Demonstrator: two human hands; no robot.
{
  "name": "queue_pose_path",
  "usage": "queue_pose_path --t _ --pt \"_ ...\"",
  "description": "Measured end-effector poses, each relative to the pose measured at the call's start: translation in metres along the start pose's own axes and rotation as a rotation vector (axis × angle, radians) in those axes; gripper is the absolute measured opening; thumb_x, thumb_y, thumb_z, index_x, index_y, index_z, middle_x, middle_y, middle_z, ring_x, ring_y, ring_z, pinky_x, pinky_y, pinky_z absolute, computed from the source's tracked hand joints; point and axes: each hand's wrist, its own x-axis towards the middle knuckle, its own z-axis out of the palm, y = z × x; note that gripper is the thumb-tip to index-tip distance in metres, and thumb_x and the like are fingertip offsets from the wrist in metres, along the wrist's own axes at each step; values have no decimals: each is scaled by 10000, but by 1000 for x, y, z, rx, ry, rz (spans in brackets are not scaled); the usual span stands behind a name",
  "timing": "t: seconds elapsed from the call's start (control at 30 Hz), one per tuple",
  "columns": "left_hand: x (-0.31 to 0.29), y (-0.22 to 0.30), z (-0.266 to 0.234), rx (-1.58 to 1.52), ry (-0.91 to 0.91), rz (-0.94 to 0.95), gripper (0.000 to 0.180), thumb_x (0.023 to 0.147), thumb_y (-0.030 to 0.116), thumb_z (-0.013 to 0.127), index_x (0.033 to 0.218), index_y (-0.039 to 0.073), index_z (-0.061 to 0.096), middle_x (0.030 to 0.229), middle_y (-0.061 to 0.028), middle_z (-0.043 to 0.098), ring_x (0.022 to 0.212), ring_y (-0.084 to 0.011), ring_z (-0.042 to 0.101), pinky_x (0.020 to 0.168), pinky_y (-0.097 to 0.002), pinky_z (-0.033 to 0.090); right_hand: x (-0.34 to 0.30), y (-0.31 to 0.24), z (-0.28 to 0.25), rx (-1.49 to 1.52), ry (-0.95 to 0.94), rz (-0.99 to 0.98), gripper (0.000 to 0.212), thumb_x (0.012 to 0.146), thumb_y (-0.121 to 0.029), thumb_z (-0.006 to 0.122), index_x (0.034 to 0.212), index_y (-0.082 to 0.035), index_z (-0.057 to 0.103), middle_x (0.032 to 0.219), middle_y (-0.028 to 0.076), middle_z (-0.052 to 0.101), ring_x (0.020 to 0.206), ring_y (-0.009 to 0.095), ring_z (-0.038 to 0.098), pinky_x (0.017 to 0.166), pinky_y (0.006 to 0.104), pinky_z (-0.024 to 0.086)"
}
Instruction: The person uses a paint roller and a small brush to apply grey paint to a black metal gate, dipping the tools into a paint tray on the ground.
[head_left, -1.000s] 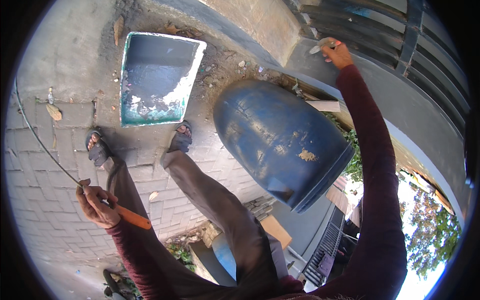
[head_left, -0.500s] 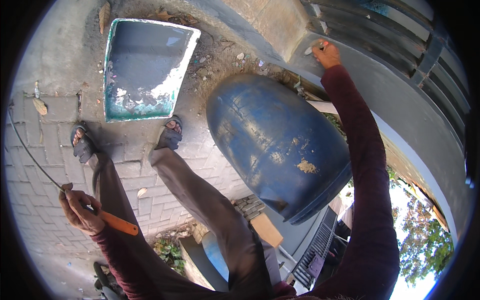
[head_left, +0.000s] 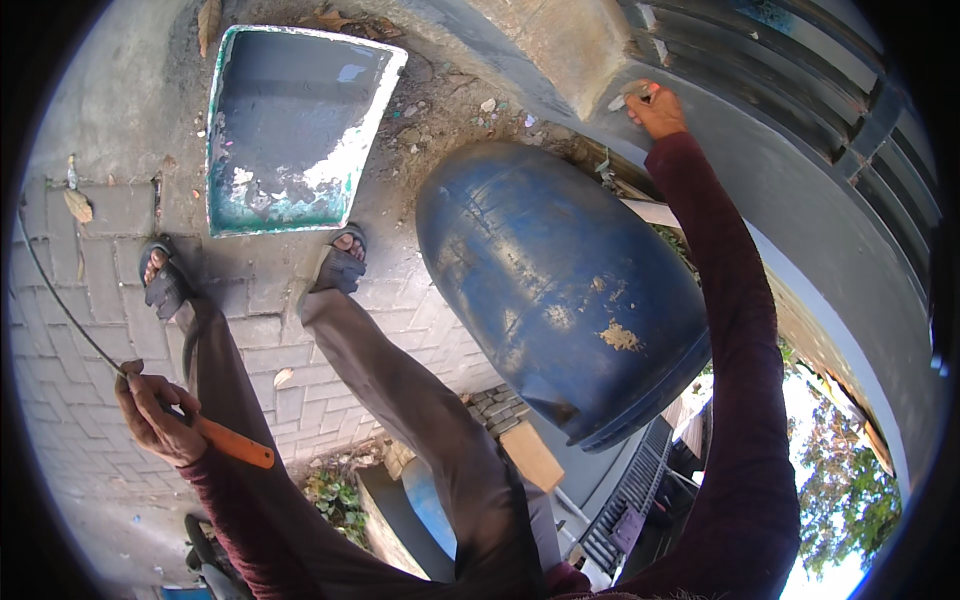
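Observation:
My right hand (head_left: 657,110), arm stretched out far to the right, is closed on a small scraper (head_left: 617,102). Its light blade lies against the grey ledge (head_left: 700,145) below the metal bars, and a bit of red-orange shows between my fingers. My left hand (head_left: 155,415) is closed round an orange-handled tool (head_left: 238,443) at the lower left. Beyond those fingers a long, thin dark strip reaches up and left; whether it belongs to the tool I cannot tell. At my feet stands a green tub (head_left: 212,190), crusted white, with smooth grey paste (head_left: 295,110) in it.
A big blue plastic barrel (head_left: 560,300) lies on its side between my legs and the ledge. Metal bars (head_left: 770,90) run above the ledge. Paving blocks (head_left: 90,330) cover the ground, with dry leaves (head_left: 78,206) and rubble about. A wooden board (head_left: 532,455) lies behind me.
The view has shifted slightly, so the tub sits a little higher and the barrel a little farther right. Both hands keep their holds, and the scraper stays near the same spot on the ledge.

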Motion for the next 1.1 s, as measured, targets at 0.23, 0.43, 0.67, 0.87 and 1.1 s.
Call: queue_pose_path --t 0.23,0.43,0.67,0.87,1.1 --pt "1 -2 1 11 3 -5 310 1014 252 429 1090 -32 527 617 18 395 419 -52 363 384 -195 324 -1 11 1 -87 -16 -23 302 783 -283 646 994 -71 686 688 61 666 640 139 641 666 305 507" --pt "-2 0 4 14 10 3 303 1012 244 430 1081 -35 524 607 14 395 409 -57 363 378 -199 319 -9 -2 2 87 -47 38 315 778 -232 660 1017 -27 679 694 47 669 640 111 631 639 281 504" --pt "-2 3 9 15 37 28 303 1010 234 429 1068 -50 515 591 7 393 388 -62 369 366 -203 305 -14 1 -6 82 -50 -3 297 783 -214 647 1009 -23 669 683 36 660 628 106 617 630 275 496" --pt "-1 2 8 10 55 32 303 1011 235 425 1062 -50 513 592 9 392 388 -59 363 372 -201 312 -6 3 -7 77 -113 0 283 775 -253 652 995 -78 680 688 45 663 638 144 638 664 287 500" --pt "-1 2 8 22 32 49 304 1014 239 420 1053 -49 511 596 10 393 387 -62 363 386 -196 321 25 18 -8 -94 182 -34 345 753 -296 687 1008 -64 676 824 123 700 798 270 678 763 354 506"
